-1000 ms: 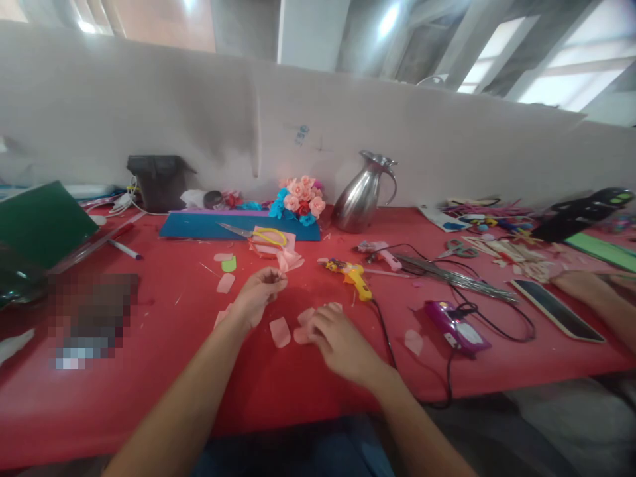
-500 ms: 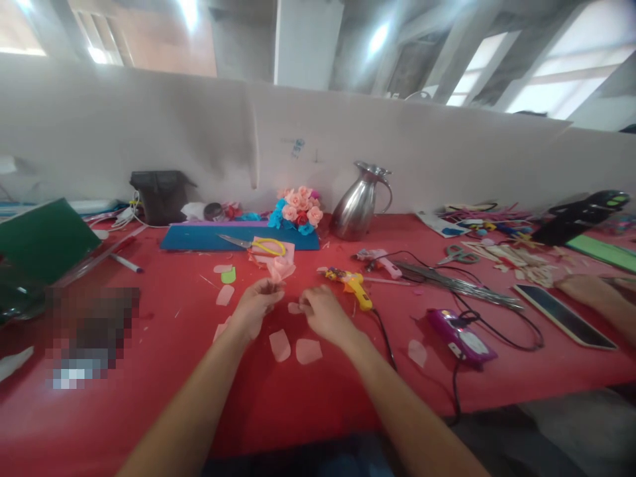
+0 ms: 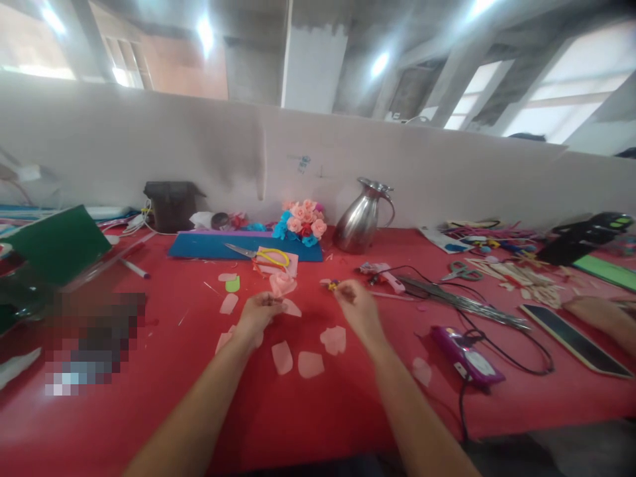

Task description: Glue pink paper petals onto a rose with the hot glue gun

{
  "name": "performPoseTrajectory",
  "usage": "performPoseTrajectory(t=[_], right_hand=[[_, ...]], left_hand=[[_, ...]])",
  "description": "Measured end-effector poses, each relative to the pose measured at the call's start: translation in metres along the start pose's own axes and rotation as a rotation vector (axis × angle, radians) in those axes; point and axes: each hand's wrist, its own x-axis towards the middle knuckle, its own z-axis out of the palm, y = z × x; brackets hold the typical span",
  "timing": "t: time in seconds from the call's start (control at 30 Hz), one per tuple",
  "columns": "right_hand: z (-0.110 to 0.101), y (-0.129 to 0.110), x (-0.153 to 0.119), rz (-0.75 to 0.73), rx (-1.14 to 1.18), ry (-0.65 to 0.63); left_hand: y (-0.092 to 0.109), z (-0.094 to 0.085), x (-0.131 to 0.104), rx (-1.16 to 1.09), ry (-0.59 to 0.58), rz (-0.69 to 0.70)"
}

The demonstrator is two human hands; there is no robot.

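My left hand (image 3: 259, 314) is closed on a pink paper flower (image 3: 283, 283), whose petals stand up past the fingertips. A loose-looking petal (image 3: 292, 308) juts out beside those fingers. My right hand (image 3: 355, 301) is over the yellow glue gun and covers most of it; only its tip end (image 3: 332, 285) shows, and how the fingers meet it is hidden. Several pink petals, one of them (image 3: 311, 364) near the middle, lie on the red table (image 3: 298, 424). Scissors with yellow handles (image 3: 273, 258) rest behind the flower.
Behind are a blue board (image 3: 209, 246), a flower bunch (image 3: 305, 222) and a steel jug (image 3: 358, 218). To the right lie a pink glue gun (image 3: 392, 279), wires, a purple box (image 3: 467, 358) with cables, and another person's hand (image 3: 591, 315).
My right hand has moved right, from beside the petals to the yellow glue gun. A petal now shows next to the flower at my left hand. The view has shifted slightly.
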Motion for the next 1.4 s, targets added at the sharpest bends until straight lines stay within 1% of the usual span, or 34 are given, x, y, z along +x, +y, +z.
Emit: performPoseTrajectory(t=[0.07,0.1,0.13,0.2,0.27,0.33,0.47,0.57,0.6,0.67,0.73,0.77,0.83,0.93,1.03,1.1,1.17,1.3,1.4], right_hand=[[-0.021,0.020,0.010,0.082,-0.315,0.038],[-0.029,0.028,0.014,0.142,-0.403,-0.001],[-0.035,0.034,0.016,0.186,-0.432,-0.072],[-0.040,0.041,0.019,0.220,-0.423,-0.178],[-0.038,0.042,0.020,0.227,-0.371,-0.236],[-0.034,0.039,0.022,0.249,-0.318,-0.261],[-0.027,0.030,0.025,0.313,-0.163,-0.279],[-0.026,0.019,0.023,0.327,-0.018,-0.288],[-0.027,0.015,0.021,0.328,0.073,-0.300],[-0.030,0.007,0.013,0.338,0.342,-0.346],[-0.034,0.001,0.003,0.365,0.598,-0.424],[-0.036,-0.001,-0.003,0.377,0.652,-0.470],[-0.041,-0.005,-0.015,0.372,0.611,-0.555],[-0.044,-0.010,-0.028,0.318,0.425,-0.626],[-0.042,-0.019,-0.034,0.214,0.243,-0.583],[-0.039,-0.025,-0.035,0.121,0.181,-0.545],[-0.036,-0.030,-0.037,0.049,0.133,-0.545],[-0.033,-0.035,-0.040,-0.013,0.029,-0.590],[-0.032,-0.036,-0.041,-0.037,-0.006,-0.595]], left_hand=[[0.000,0.000,0.001,0.037,0.038,-0.015],[-0.001,0.000,0.002,0.050,0.057,-0.012],[-0.002,0.000,0.003,0.072,0.077,-0.010],[-0.006,-0.001,0.006,0.126,0.108,0.007],[-0.010,-0.003,0.009,0.176,0.139,0.016],[-0.014,-0.004,0.012,0.192,0.152,0.020],[-0.017,-0.006,0.015,0.118,0.132,0.042],[-0.017,-0.006,0.016,0.070,0.125,0.038],[-0.017,-0.007,0.016,0.069,0.129,0.031],[-0.017,-0.007,0.016,0.063,0.140,0.018],[-0.016,-0.008,0.017,0.040,0.140,0.005],[-0.016,-0.008,0.017,0.026,0.137,0.002],[-0.015,-0.008,0.018,0.032,0.134,0.002],[-0.014,-0.007,0.017,0.087,0.145,0.014],[-0.013,-0.007,0.016,0.063,0.136,0.021],[-0.015,-0.008,0.016,0.047,0.128,0.029],[-0.017,-0.008,0.017,0.065,0.126,0.035],[-0.019,-0.008,0.019,0.130,0.130,0.046],[-0.017,-0.007,0.017,0.229,0.130,0.065]])
